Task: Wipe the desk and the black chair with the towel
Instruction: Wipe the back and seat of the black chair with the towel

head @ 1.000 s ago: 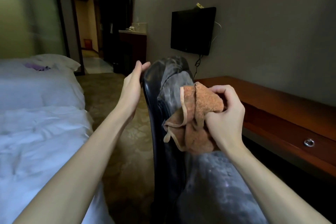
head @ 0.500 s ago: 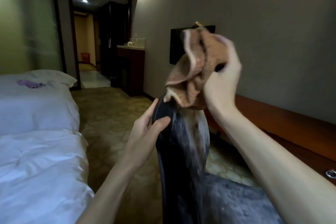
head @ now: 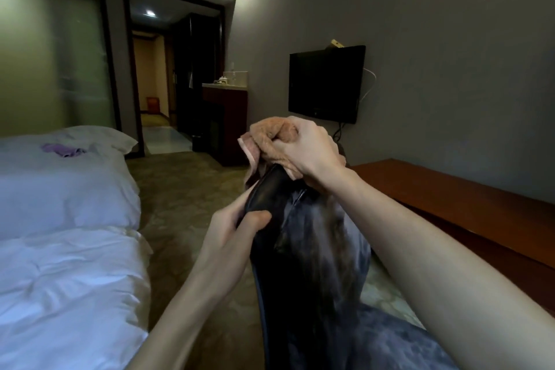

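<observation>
The right grip (head: 309, 153), clenched round a bunched orange-brown terry towel (head: 270, 132), has dropped back onto the top edge of the black leather chair (head: 315, 249) at centre frame, half a second after lifting clear above it. The left grip (head: 231, 228), flat against the backrest a second ago, now clamps its side edge. The chair's crest looks to be the stretch in hand. The long reddish-brown wooden table (head: 450, 198) at right lies apart from the towel.

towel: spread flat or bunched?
Bunched. The towel is wadded in the right hand, fingers curled round it, atop the chair back; one hem hangs loose.
</observation>
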